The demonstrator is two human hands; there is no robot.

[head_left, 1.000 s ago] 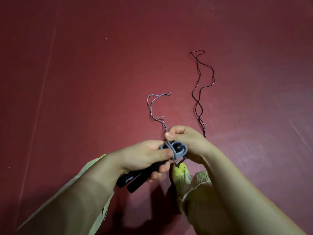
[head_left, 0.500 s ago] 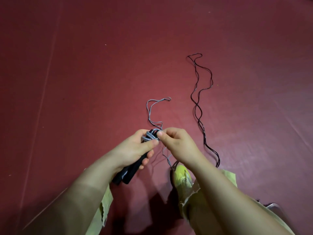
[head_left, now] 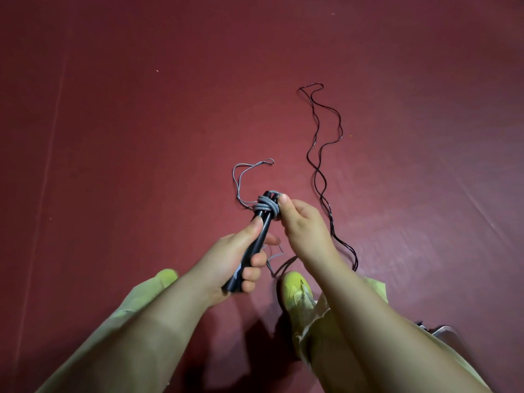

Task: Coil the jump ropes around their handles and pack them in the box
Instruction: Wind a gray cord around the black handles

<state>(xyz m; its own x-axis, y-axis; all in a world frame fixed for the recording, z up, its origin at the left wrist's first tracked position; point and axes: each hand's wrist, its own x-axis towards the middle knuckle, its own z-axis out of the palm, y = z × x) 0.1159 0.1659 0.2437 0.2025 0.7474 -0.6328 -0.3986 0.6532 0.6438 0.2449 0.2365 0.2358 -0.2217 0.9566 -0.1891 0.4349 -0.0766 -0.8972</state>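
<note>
My left hand (head_left: 229,265) grips two black jump-rope handles (head_left: 256,239) held side by side, pointing up and away from me. Grey rope (head_left: 265,207) is coiled in several turns round their upper ends. My right hand (head_left: 302,222) pinches the grey rope right beside the coil, thumb up. The loose end of the grey rope (head_left: 241,173) trails in a loop on the floor beyond the handles. A second rope, the black one (head_left: 321,154), lies stretched out in wavy doubled strands on the floor to the right. No box is in view.
The floor (head_left: 141,137) is dark red matting with faint seams. My legs in pale green trousers and a yellow-green shoe (head_left: 296,290) are below the hands. A grey object (head_left: 443,330) peeks in at the lower right edge.
The handles have swung upright in my left hand and more grey turns sit round their tops. The free grey loop on the floor has grown shorter. The black rope has not moved.
</note>
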